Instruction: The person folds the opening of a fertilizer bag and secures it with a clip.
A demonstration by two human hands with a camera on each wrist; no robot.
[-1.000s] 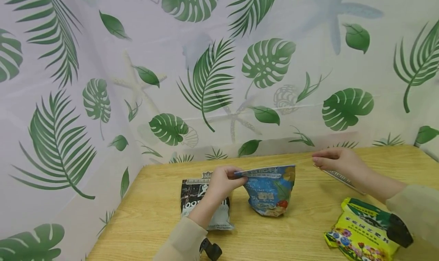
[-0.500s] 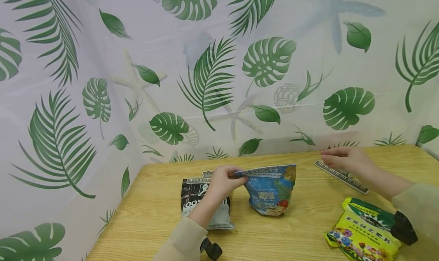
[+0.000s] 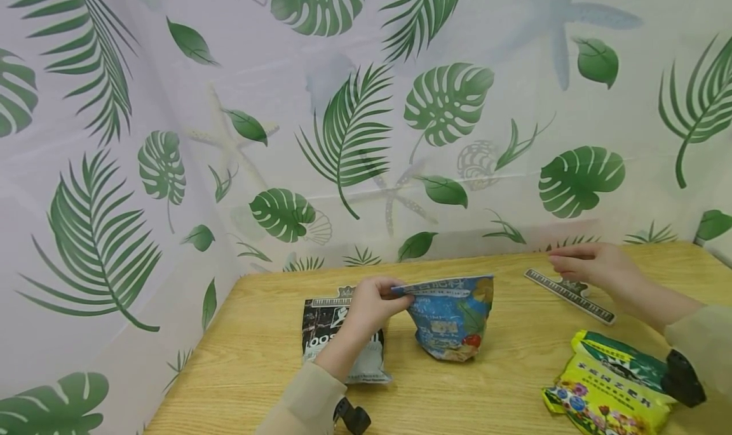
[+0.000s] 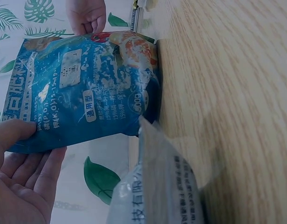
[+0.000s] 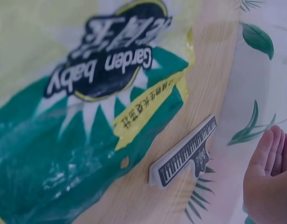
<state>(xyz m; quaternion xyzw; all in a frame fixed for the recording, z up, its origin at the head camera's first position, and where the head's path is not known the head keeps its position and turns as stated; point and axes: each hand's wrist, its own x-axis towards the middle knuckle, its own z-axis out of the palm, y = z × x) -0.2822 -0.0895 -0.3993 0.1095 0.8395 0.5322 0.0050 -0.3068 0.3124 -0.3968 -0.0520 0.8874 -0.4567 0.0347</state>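
Observation:
My left hand [image 3: 374, 305] pinches the top left corner of a blue fertilizer bag [image 3: 448, 321], thumb on one face and fingers behind. The bag stands upright on the table, and its top edge is flat. In the left wrist view, the blue bag [image 4: 87, 88] shows its printed face. My right hand [image 3: 606, 273] hovers with straight fingers above a black-and-white piano-key clip [image 3: 569, 296], apart from it. The right wrist view shows the clip [image 5: 183, 151] on the table and the right hand [image 5: 269, 177] holding nothing.
A black-and-white bag [image 3: 366, 362] lies behind my left forearm, a similar piano-key clip [image 3: 332, 301] along its top. A yellow-green Garden baby bag [image 3: 614, 387] lies by my right wrist. A leaf-printed cloth [image 3: 366, 136] hangs behind the wooden table [image 3: 240, 359].
My right hand was at the clip's far end, the clip seen nearly edge-on; it has drawn back to the right, leaving the clip flat on the table. The left hand keeps its pinch.

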